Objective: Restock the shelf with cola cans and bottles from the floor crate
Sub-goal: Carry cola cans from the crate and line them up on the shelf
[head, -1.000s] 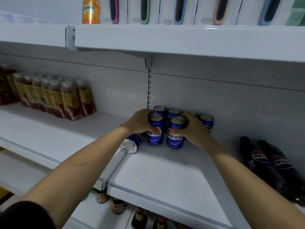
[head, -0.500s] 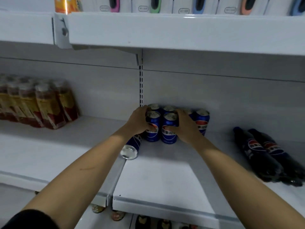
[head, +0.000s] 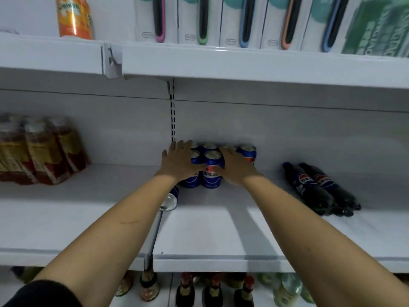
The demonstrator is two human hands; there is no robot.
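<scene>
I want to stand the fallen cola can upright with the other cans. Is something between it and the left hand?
The hand itself is not blocked, but it is past the can. The left hand lies on the upright cola cans, while the fallen can lies nearer, partly hidden under the left forearm. Nothing else visible stands between them.
</scene>
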